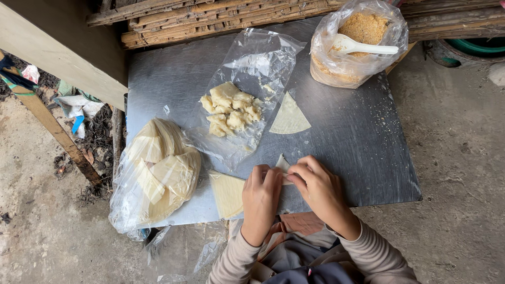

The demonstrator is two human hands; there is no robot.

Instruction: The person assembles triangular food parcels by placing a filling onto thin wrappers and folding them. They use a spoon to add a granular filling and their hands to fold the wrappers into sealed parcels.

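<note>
My left hand (pixel 260 197) and my right hand (pixel 318 189) meet at the near edge of a metal tabletop (pixel 357 142), both pinching one small folded pastry wrapper (pixel 283 164) whose pale tip pokes up between the fingers. A flat stack of pale wrappers (pixel 227 193) lies just left of my left hand. A single triangular wrapper (pixel 289 117) rests on the metal farther back. Lumps of pale yellow filling (pixel 230 109) sit on an opened clear plastic sheet (pixel 258 58) in the middle of the table.
A clear bag of folded wrappers (pixel 158 168) hangs over the table's left edge. At the back right stands a bag of brown crumbs (pixel 363 29) with a white plastic spoon (pixel 363 47) in it. Wooden slats (pixel 210 16) lie behind; concrete floor (pixel 457 158) surrounds.
</note>
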